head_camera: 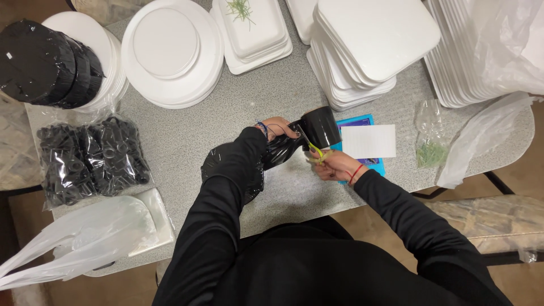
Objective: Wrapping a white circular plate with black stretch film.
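While the left hand [276, 129] clasps a plastic-wrapped stack of black cups [306, 136] above the grey speckled surface [187, 130], the right hand [334, 165] closes on yellow-handled scissors [313, 148] at the wrap, beside a white card [368, 141].

Two hands, left [276, 128] and right [334, 166] | one pair of scissors [313, 148] | one white card [368, 141] | three wrapped black stacks [42, 62] [90, 156] [309, 133] | two herb sprigs [241, 8] [430, 153]

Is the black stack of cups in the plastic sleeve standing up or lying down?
Lying down. The black cup stack lies sideways across the table, the left hand holding it while the right hand works yellow-handled scissors.
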